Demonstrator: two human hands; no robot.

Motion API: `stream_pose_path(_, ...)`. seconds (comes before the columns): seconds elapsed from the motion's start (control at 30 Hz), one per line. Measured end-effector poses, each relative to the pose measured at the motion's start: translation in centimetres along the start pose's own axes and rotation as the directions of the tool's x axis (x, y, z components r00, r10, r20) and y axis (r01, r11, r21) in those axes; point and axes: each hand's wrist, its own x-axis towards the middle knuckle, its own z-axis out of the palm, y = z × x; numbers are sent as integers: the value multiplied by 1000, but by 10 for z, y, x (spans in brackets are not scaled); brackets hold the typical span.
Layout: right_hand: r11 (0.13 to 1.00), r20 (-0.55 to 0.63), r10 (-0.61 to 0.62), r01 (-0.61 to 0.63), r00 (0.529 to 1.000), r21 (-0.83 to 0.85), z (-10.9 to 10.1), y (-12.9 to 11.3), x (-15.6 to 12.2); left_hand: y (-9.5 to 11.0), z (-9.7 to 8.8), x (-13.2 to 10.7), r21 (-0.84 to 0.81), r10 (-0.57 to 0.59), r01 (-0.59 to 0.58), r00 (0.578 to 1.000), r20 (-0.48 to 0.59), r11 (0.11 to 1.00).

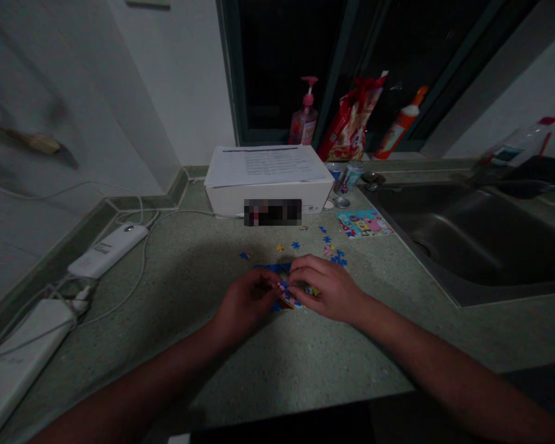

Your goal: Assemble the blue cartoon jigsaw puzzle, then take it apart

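Observation:
A partly assembled jigsaw puzzle [292,301], with blue edges and a colourful middle, lies on the counter under my hands. My left hand [246,301] is closed in a pinch at its left side. From the right, my right hand [330,287] is pinched too, its fingers covering part of the picture. Between the fingertips of both hands is a small blue and pink puzzle piece [283,284]. Loose pieces lie beyond: a yellow piece [280,248], a blue piece [296,245] and a cluster of blue pieces [339,258]. A colourful picture card [366,223] lies near the sink.
A white box [268,169] with a printed sheet stands behind the pieces. Cans [351,177] are beside it. The sink [472,228] is on the right. Power banks [108,250] and cables lie left. A pump bottle [304,120] and a red bag [354,120] stand by the window.

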Motion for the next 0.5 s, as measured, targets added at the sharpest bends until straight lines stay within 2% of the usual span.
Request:
stream_pose_path(0.37, 999, -6, 3, -4, 1000, -34, 1, -3, 0, -4, 0, -1, 33, 19, -19, 1000, 4, 999)
stream_pose_path(0.43, 999, -11, 10, -11, 1000, -41, -2, -1, -1, -4, -1, -1, 91, 52, -50, 998, -19, 995)
stream_pose_path(0.5, 997, -17, 43, -44, 999, -58, -5, 4, -1, -2, -3, -1, 227, 127, -116, 991, -37, 967)
